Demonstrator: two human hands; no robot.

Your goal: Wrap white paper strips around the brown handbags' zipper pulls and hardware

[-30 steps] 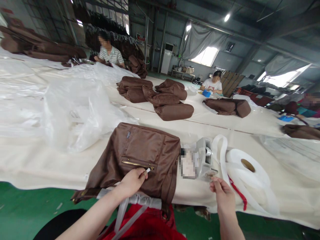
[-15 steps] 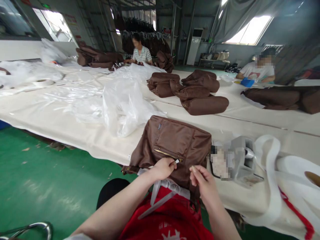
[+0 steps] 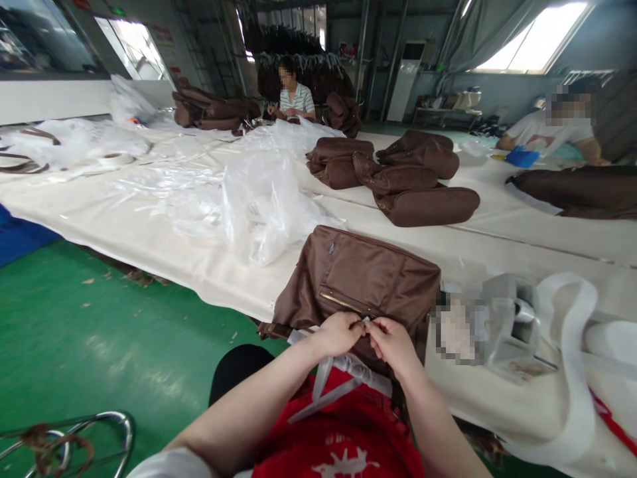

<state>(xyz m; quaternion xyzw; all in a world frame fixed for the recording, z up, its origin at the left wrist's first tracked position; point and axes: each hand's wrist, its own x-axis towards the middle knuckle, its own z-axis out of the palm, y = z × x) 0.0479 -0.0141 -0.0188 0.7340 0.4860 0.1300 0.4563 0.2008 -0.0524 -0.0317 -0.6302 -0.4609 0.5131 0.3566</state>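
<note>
A brown bag lies on the cream-covered table edge in front of me, its front zipper facing up. At the right end of this zipper, a small white piece shows between my fingertips, by the zipper pull. My left hand is closed in a pinch on the piece from the left. From the right, my right hand pinches at the same spot, its thumb and finger together. The fingers partly cover the piece and the pull, so its exact kind is unclear.
Crumpled clear plastic bags lie beyond the bag to the left. Several brown bags are piled farther back. A clear plastic holder and white tape lie on the right. Two people sit across the table.
My right hand has moved left and in to meet my left hand at the white piece, closing in a pinch. The whole view has shifted slightly.
</note>
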